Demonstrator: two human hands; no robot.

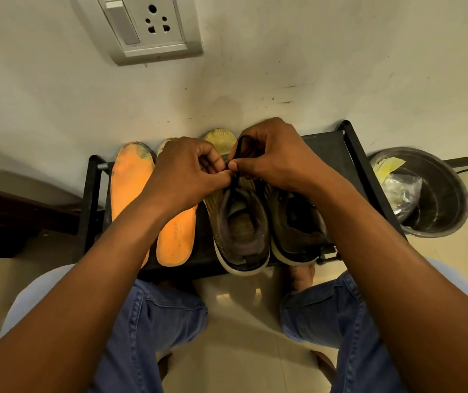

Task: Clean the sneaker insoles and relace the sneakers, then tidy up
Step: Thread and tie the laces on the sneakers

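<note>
Backdrop: scuffed cream wall with a grey switch-and-socket plate (145,26) above; pale tiled floor below; low black metal shoe rack (326,148) set against the wall, serving as the work shelf.

Item 1, far left on the rack: long orange foam insole (129,188), toe to the wall, grey-soiled at the tip. Item 2, just beside it: second orange foam insole (174,239), partly hidden under the left forearm.

Item 3: left hand (183,174), fingers curled, thumb and forefinger pinching a black cord shoelace (241,146) directly above the shoe's tongue.

Item 4: worn olive-brown sneaker with white sole (241,231), long axis running heel-toward-person to toe-toward-wall, opening up, no insole evident inside. Yellowed toe shows past the knuckles.

Item 5: right hand (272,157), fingers curled, holding a loop of the same lace; both hands meet over this sneaker, about equally near, with the lace running down from them to the eyelets.

Item 6: matching second brown sneaker (298,222), touching the first, parallel.

Item 7, far right on the floor: round steel basin (437,194) holding a clear crumpled bag and something yellow.

Judged stage: relacing in progress; insoles not yet refitted.
</note>
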